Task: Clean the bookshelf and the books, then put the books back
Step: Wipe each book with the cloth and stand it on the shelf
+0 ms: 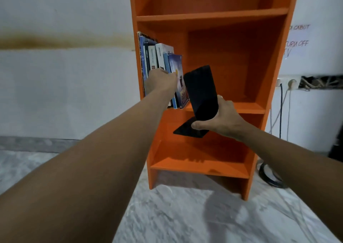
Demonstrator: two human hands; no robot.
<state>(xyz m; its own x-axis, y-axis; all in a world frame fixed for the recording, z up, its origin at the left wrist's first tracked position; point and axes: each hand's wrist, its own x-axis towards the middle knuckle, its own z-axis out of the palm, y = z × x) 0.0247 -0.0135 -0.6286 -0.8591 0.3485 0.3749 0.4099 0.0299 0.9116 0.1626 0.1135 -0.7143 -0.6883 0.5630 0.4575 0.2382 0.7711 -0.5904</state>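
An orange bookshelf (pixel 209 18) stands against the white wall. Several books (pixel 161 57) stand upright at the left end of its middle shelf. My left hand (pixel 160 82) reaches in and presses against their spines, fingers hidden behind the hand. My right hand (pixel 220 119) grips a black L-shaped metal bookend (pixel 201 92) just right of the books, in front of the shelf edge. Its upright plate is tilted and its foot points left below my thumb.
The shelves above and below the books hold nothing. The floor (pixel 176 215) is grey marbled tile. Wall sockets (pixel 289 83) with hanging cables sit right of the bookshelf, and a coiled dark cable (pixel 269 177) lies on the floor by its right foot.
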